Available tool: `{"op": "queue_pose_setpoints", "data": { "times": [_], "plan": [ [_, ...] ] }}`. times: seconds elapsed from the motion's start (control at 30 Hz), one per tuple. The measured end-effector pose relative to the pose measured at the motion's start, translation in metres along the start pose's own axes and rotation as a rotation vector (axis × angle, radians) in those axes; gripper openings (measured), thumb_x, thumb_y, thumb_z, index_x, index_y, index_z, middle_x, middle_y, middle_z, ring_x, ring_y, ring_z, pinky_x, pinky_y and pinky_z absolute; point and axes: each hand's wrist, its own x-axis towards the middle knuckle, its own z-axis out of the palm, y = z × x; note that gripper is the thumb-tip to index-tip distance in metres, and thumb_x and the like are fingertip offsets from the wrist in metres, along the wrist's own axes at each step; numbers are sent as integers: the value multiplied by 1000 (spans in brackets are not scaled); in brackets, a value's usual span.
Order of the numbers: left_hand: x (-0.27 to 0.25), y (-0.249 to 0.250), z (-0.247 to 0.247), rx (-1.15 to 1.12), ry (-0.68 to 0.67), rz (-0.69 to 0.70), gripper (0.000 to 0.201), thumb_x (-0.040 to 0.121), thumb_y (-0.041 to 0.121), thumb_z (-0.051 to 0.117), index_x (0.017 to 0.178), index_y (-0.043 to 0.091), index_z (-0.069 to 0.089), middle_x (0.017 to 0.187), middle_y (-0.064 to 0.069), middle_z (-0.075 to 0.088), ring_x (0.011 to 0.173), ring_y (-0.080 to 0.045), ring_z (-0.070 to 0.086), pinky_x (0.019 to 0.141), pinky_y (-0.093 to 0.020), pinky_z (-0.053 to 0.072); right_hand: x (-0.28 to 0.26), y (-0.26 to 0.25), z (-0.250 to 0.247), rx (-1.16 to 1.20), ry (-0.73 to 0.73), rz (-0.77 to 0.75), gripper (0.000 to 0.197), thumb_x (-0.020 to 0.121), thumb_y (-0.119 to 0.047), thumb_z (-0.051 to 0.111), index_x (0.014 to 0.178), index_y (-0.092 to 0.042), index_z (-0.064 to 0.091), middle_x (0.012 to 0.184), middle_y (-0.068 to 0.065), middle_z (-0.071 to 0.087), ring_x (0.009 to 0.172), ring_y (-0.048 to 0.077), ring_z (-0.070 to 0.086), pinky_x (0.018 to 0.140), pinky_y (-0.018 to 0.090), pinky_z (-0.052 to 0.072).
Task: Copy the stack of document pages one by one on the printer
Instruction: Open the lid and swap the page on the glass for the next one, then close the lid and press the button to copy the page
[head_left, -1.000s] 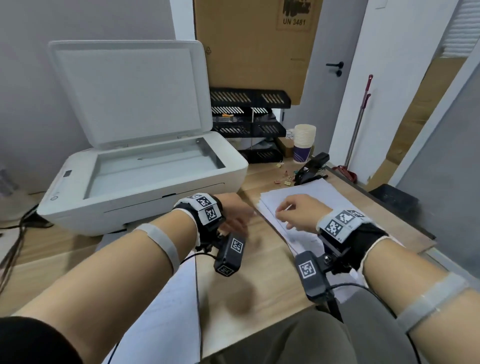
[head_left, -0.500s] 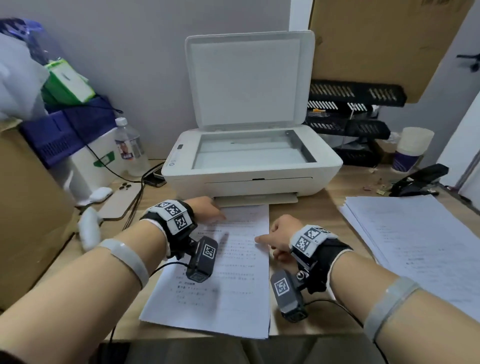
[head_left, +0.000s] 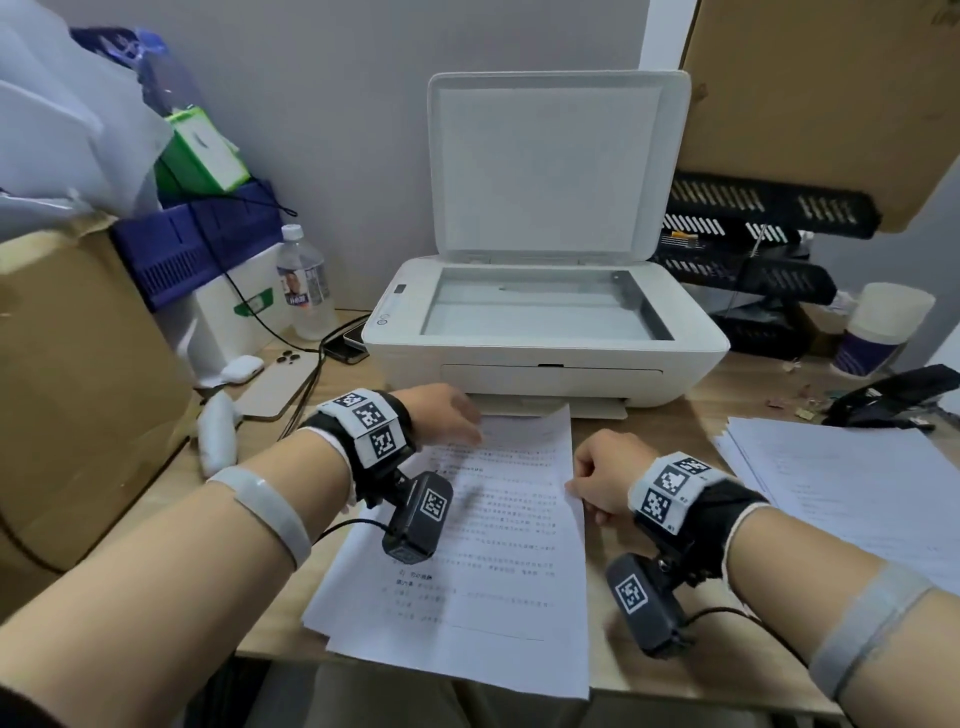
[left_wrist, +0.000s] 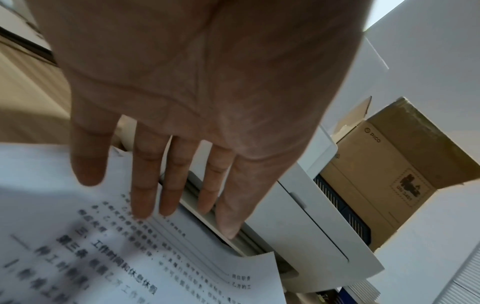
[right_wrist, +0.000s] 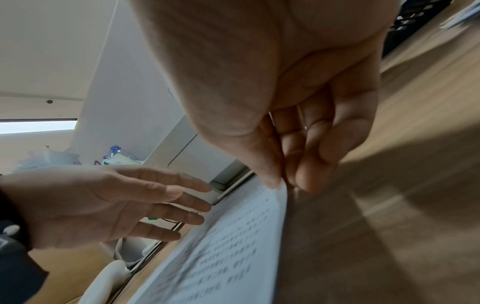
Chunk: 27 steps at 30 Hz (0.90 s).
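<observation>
Where the right hand (head_left: 605, 475) meets the page (head_left: 488, 540), thumb and curled fingers pinch its right edge, lifting that edge slightly off the desk (head_left: 649, 436). The left hand (head_left: 441, 413) is flat, fingers straight and spread, hovering over or touching the page's far left corner; which of the two cannot be told. The page is white, printed in rows of dark characters, and lies on a few more sheets at 6 o'clock from the printer (head_left: 545, 332), its far edge at the output tray. A larger stack (head_left: 852, 483) of printed pages lies at 3 o'clock from the page, well apart.

The printer is white, its lid (head_left: 550, 161) upright, its glass bare. The desk is light wood against a grey wall. At 9 o'clock from the printer stand a bottle (head_left: 306, 286) and a phone (head_left: 278, 376); at 3 o'clock, black trays (head_left: 748, 249) and a cup stack (head_left: 878, 327).

The right wrist view (right_wrist: 298, 144) shows the thumb tip pressed to the fingers across the paper edge (right_wrist: 281, 197), hidden from the head view, and the left hand's (right_wrist: 109, 203) open palm. The left wrist view (left_wrist: 182, 102) shows the fingertips over the page's (left_wrist: 130, 257) top lines and the printer's (left_wrist: 298, 216) front slot.
</observation>
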Motion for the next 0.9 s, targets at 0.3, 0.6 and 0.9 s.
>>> {"op": "queue_pose_setpoints", "data": {
  "times": [0.3,0.6,0.9],
  "plan": [
    [5,28,6,-171,64,270,65,85,16,76,142,28,48,138,4,51,79,-7,73,80,-24,59,-16,5,-9,-89,103,-122,11,87,-28,64,81,-27,73,79,-10,70,72,12,66,64,28,55],
    [13,45,0,-151,159,368,17,85,25,77,96,15,70,82,-1,76,72,-13,74,73,-39,62,-32,14,-11,61,224,-265,11,90,-25,62,81,-30,59,81,-10,67,72,10,66,71,36,58],
    [-14,66,-98,-481,464,492,16,91,16,70,94,1,70,88,-11,75,69,-21,75,64,-31,61,-37,13,-93,-92,199,-232,15,92,-29,62,93,-15,69,92,1,70,86,22,65,77,34,52]
  ]
}}
